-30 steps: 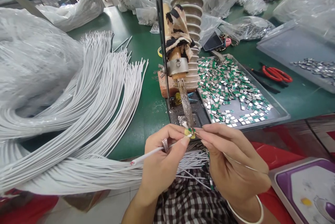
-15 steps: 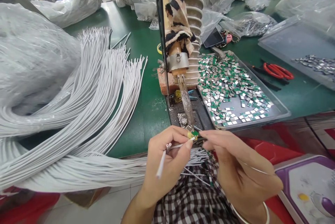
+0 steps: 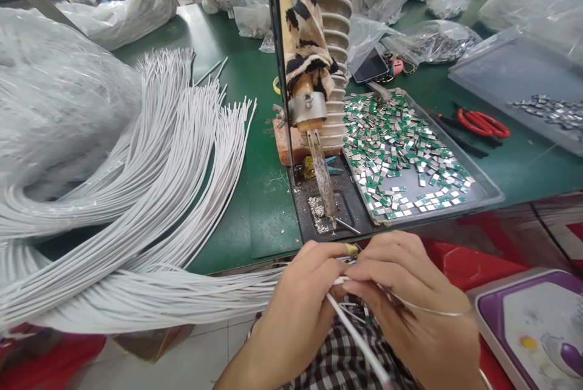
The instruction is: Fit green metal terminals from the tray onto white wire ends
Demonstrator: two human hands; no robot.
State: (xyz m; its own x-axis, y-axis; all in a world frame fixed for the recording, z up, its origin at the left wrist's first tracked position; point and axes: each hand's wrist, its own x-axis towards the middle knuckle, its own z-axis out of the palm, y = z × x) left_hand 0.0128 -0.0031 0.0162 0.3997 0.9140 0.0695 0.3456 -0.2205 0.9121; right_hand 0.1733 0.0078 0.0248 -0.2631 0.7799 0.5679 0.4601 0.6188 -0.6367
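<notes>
My left hand (image 3: 307, 296) is closed on white cables (image 3: 353, 332), which run out below its fingers toward the lower right. A yellow covering shows on one of its fingertips. My right hand (image 3: 405, 293) meets it fingertip to fingertip at the table's front edge, its fingers closed around the same spot; what they pinch is mostly hidden, with a bit of white cable between the hands. Just above them is the tip of a soldering iron (image 3: 324, 183), clamped upright over a black tray (image 3: 303, 220) with solder bits.
Bundles of white cable (image 3: 182, 153) cover the left side and hang along the front edge. A clear tray (image 3: 489, 195) of small green boards stands right of the iron. Beyond it lie red-handled pliers (image 3: 483, 123). A ribbed hose (image 3: 334, 44) rises behind the iron.
Both hands have moved down and away from the iron tip, and have come together. The cables from my left hand now point to the lower right. The small green board is no longer visible.
</notes>
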